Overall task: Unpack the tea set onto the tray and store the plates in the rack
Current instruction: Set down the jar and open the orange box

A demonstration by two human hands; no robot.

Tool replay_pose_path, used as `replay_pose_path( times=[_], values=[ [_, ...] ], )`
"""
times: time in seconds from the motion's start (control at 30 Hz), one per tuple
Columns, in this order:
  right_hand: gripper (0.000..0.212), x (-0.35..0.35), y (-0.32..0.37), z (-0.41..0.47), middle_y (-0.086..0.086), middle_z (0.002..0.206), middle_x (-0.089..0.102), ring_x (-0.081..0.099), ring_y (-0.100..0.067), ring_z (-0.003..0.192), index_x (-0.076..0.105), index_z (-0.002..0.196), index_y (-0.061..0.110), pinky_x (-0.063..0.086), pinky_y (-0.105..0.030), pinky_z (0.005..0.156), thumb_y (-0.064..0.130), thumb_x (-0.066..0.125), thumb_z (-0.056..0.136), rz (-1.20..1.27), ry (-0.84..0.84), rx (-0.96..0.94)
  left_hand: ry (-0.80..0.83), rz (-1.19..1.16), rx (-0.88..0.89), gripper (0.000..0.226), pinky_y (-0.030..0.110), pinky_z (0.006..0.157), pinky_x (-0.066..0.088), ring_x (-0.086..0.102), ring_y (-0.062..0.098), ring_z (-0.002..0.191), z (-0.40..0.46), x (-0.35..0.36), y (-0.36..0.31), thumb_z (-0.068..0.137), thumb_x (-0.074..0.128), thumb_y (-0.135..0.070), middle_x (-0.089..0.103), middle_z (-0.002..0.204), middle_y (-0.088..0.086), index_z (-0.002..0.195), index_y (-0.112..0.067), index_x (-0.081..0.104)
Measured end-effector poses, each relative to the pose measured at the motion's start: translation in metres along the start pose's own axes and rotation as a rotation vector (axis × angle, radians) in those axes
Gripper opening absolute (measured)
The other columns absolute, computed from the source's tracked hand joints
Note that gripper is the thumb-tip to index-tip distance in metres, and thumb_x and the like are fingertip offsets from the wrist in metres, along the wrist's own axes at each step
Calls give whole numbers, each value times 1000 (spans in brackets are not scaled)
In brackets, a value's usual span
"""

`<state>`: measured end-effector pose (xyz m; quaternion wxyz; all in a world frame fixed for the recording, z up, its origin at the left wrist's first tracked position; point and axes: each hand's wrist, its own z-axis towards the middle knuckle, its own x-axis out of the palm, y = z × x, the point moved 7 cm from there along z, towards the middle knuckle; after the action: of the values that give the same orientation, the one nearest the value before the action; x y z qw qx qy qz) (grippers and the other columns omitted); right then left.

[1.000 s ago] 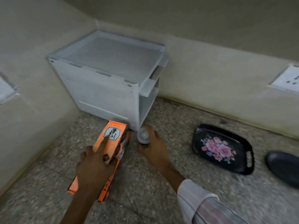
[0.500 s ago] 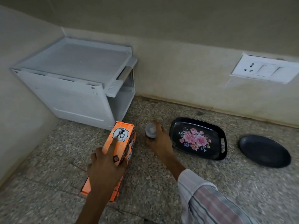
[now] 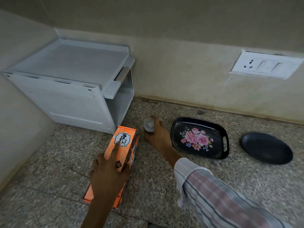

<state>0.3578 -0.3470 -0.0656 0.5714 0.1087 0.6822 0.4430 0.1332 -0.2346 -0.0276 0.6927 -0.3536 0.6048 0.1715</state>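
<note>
Right hand (image 3: pixel 157 135) is wrapped round a small cup (image 3: pixel 149 125) w/ something pale inside, low over the counter, just left of the floral tray (image 3: pixel 199 137). So the tray's directly to its right, basically next door, long axis running left-right. Left hand (image 3: pixel 108 175) grips the orange box (image 3: pixel 120 155), index finger laid on top. Dark plate (image 3: pixel 266 148) sits past the tray; rack (image 3: pixel 69 86) is back left.

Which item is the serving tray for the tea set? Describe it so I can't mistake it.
Start at the white rack in the counter's corner and go right past the right hand. The tray lies flat just beyond it: rectangular, black, with cut-out handles. Unlike the plain round dark plate farther right, it has pink roses.
</note>
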Motion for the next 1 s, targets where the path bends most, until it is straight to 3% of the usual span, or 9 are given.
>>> replay_pose_path(
  times=[0.23, 0.3, 0.4, 0.5, 0.57, 0.67, 0.73, 0.87, 1.0],
  values=[
    [94, -1, -1, 0, -11, 150, 44, 53, -31, 130, 23, 156, 30, 50, -43, 98, 34, 80, 81, 44, -9, 3, -5, 12, -3, 90, 51, 74, 53, 52, 40, 106, -5, 11, 0, 73, 69, -64, 49, 119, 16, 151, -45, 29],
    [95, -16, 7, -12, -7, 151, 38, 45, -23, 133, 22, 156, 28, 47, -39, 98, 39, 79, 80, 103, -138, 12, -5, 14, -12, 92, 53, 78, 50, 51, 40, 109, -7, 7, -3, 73, 70, -64, 48, 123, 16, 153, -45, 26],
    [75, -25, 19, -61, 1, 141, 46, 41, -5, 125, 37, 147, 24, 42, -24, 93, 40, 73, 83, 241, -356, 40, 44, -125, -76, 96, 52, 85, 50, 53, 39, 115, -3, -4, 1, 77, 65, -66, 52, 128, 14, 155, -40, 18],
    [61, 36, 30, -109, 10, 133, 60, 58, -8, 122, 48, 140, 36, 52, -39, 98, 50, 72, 86, 531, -92, 121, 109, -378, -163, 86, 49, 92, 50, 62, 36, 114, 11, -9, 21, 79, 54, -69, 65, 124, 11, 151, -28, 32],
    [76, 73, 43, -132, 13, 131, 64, 63, -10, 119, 40, 145, 44, 54, -46, 98, 61, 73, 79, 611, 34, 189, 128, -482, -132, 74, 42, 88, 51, 67, 33, 105, 16, -10, 29, 81, 35, -70, 72, 113, 11, 129, -20, 61],
    [103, 90, 56, -146, 16, 136, 58, 61, -6, 120, 30, 149, 49, 54, -40, 99, 80, 74, 61, 658, 45, 274, 80, -543, -27, 57, 32, 82, 42, 67, 31, 100, 15, -21, 30, 88, 34, -44, 73, 107, 14, 112, -11, 73],
    [100, 91, 48, -150, 19, 136, 58, 61, -1, 119, 33, 146, 46, 53, -34, 102, 71, 81, 61, 722, 50, 318, 76, -522, 61, 51, 31, 86, 43, 66, 30, 104, 8, -24, 24, 88, 37, -36, 72, 114, 12, 117, -13, 72],
    [64, 83, 28, -156, 15, 126, 69, 68, -3, 113, 48, 139, 37, 55, -25, 95, 35, 78, 82, 900, 110, 356, 130, -390, 173, 51, 39, 99, 50, 58, 23, 123, -5, 0, 7, 88, 39, -41, 57, 141, 0, 132, -33, 63],
    [52, 72, 6, -159, 2, 122, 74, 70, -19, 113, 63, 132, 27, 54, -42, 102, 36, 68, 81, 953, 80, 438, 112, -353, 248, 49, 47, 92, 53, 55, 22, 124, -9, 30, -2, 86, 38, -52, 54, 133, -7, 131, -44, 57]
  ],
)
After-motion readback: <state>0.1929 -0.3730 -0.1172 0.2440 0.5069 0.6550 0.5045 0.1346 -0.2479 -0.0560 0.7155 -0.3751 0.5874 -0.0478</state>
